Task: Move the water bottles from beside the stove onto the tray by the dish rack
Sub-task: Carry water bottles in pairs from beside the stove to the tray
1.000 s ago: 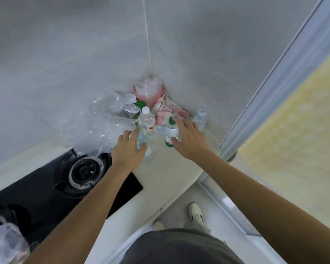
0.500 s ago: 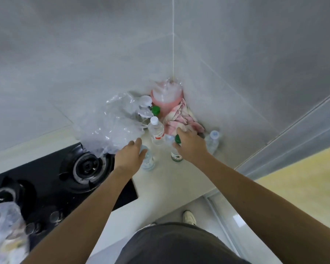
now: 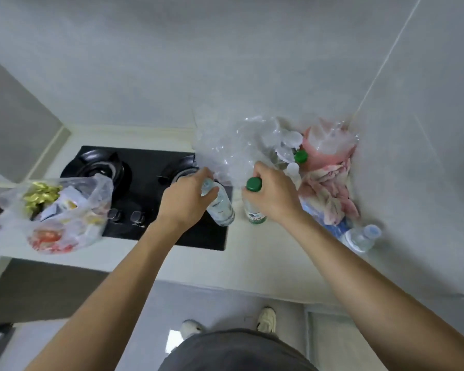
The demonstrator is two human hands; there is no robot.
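Note:
My left hand (image 3: 186,200) grips a clear water bottle (image 3: 221,208) near its neck, tilted over the right edge of the stove (image 3: 150,194). Around the top of a green-capped bottle (image 3: 255,210) my right hand (image 3: 272,195) curls; that bottle stands upright on the counter just right of the stove. Another clear bottle with a pale cap (image 3: 362,238) lies against the right wall. A white-capped bottle (image 3: 294,170) and a second green cap (image 3: 301,156) show behind my right hand. No tray or dish rack is in view.
Crumpled clear plastic (image 3: 231,148) is piled behind the bottles. A pink jug (image 3: 330,145) and a pink cloth (image 3: 330,199) fill the wall corner. A plastic bag of groceries (image 3: 56,212) sits on the counter's left, partly over the stove. The counter edge (image 3: 225,287) runs below my arms.
The view has swung left, bringing the whole stove and the grocery bag into sight. Both hands have closed round their bottles, and the left bottle now tilts over the stove's edge.

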